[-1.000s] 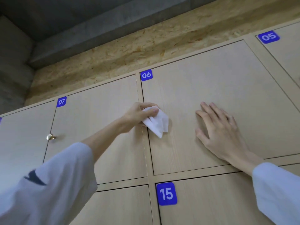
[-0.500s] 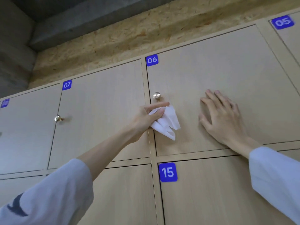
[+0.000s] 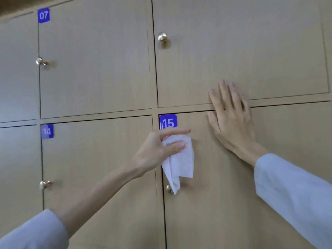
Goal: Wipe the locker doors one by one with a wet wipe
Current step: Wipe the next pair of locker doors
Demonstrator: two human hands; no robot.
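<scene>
A wall of pale wooden lockers fills the view. The left hand pinches the wet wipe at door 15, at its 10 o'clock corner; the right hand lies flat, fingers straight. Wiping here looks barely begun; others likely remain.

Pretty much all furniture on my feed: a wall of light wood-grain lockers fills the whole view, split by thin dark gaps. Little blue tags sit at the doors' top-left corners, 07, 14 and 15, with round brass knobs near the left edges. Light's soft and even. There's a darker brown strip top left, maybe a board, but it's too blurry to call.
</scene>
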